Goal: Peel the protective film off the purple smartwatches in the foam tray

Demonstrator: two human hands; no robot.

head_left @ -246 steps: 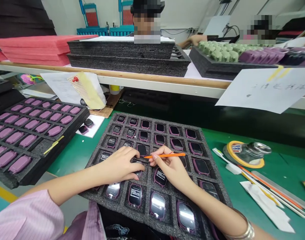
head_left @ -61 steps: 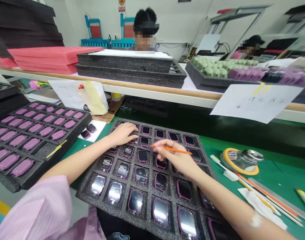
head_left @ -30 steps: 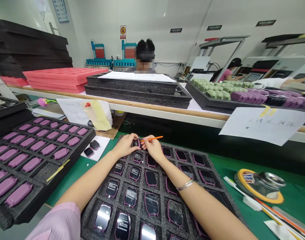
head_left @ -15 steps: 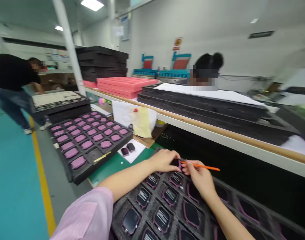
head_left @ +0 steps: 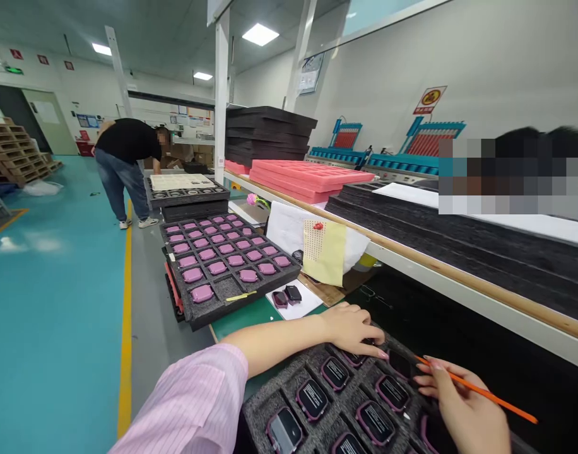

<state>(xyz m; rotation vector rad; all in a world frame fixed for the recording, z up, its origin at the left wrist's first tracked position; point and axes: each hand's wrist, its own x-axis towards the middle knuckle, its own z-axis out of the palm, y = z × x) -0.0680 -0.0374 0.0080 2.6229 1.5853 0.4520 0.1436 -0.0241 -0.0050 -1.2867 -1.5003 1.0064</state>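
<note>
I can make out no words: the white lines on the watch screens [head_left: 312,398] before me are too small, as is the lettering on the yellow-and-red warning sign [head_left: 430,99] and on 3 red plaques [head_left: 43,60] far off.

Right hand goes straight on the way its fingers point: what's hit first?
Likely the dark-screened watch just ahead of the right hand, which pinches the orange stick. Whether the fingers are level with it is hard to judge.
</note>
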